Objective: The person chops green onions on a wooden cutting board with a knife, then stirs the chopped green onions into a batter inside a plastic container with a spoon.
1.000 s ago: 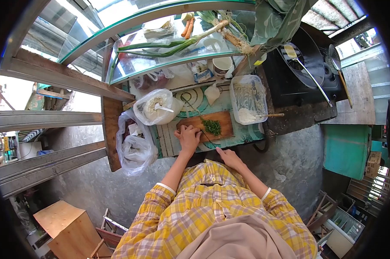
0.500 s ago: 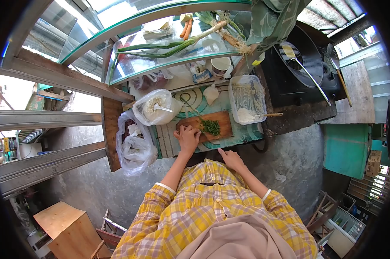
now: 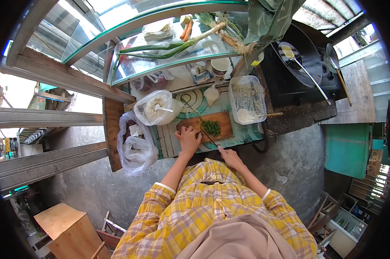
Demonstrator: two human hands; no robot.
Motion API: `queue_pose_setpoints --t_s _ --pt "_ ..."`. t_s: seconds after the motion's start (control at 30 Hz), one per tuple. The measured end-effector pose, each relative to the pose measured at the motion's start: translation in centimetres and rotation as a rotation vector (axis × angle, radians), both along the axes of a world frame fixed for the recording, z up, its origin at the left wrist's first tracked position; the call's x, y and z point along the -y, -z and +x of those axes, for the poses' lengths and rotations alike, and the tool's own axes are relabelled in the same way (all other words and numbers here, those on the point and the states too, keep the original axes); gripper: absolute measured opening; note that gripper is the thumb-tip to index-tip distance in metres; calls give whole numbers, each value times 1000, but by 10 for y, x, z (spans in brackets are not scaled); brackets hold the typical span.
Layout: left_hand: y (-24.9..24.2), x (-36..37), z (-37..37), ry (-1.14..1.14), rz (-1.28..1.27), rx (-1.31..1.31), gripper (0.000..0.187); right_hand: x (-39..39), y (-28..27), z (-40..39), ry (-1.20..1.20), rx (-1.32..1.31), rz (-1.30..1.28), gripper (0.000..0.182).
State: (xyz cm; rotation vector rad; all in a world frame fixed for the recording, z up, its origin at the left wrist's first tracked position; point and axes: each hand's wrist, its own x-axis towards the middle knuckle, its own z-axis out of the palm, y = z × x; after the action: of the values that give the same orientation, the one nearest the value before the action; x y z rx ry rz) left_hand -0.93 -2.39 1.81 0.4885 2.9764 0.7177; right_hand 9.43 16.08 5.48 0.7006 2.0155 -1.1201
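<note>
A wooden cutting board (image 3: 224,117) lies on the table with a small heap of finely chopped green leaves (image 3: 211,127) on it. My left hand (image 3: 189,140) rests on the board's left part, fingers bent and pressed down; whatever lies under them is hidden. Near the table's front edge, my right hand (image 3: 231,158) is closed around the handle of a knife. The thin blade of the knife (image 3: 209,137) slants up and left across the board, between my left fingers and the chopped greens.
Behind the board sit a bag of white powder with a spoon (image 3: 155,108) and a small tied bag (image 3: 211,95). A plastic tub (image 3: 246,93) holds white powder. Spring onions (image 3: 169,52) and carrots (image 3: 186,31) lie on the glass shelf. A wok (image 3: 298,64) stands on the stove, right.
The knife blade now shows clearly between my hands, where it was hard to make out before. My right hand has turned slightly; my left hand stays almost in place.
</note>
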Motion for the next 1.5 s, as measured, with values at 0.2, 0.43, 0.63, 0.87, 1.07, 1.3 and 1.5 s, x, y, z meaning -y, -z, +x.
queue_pose_setpoints --t_s 0.2,0.43,0.63,0.87,1.07,1.3,1.5 --pt "-1 2 -3 -29 13 57 12 8 -7 5 5 -46 64 69" --pt "-3 1 -4 -36 7 65 11 10 -15 3 -37 -52 105 68" --pt "-6 -2 -4 -34 -16 61 10 14 -16 -2 -85 -8 123 71" --pt "-5 -2 -5 -35 4 60 8 2 -2 -9 -155 56 0 78" --pt "-6 -3 -3 -41 23 61 6 4 -8 -20 -203 27 56 78" --pt "-3 -3 0 -38 -9 4 11 1 3 4 -95 40 73 77" --pt "-2 -2 3 -30 -31 18 13 1 13 11 3 1 58 77"
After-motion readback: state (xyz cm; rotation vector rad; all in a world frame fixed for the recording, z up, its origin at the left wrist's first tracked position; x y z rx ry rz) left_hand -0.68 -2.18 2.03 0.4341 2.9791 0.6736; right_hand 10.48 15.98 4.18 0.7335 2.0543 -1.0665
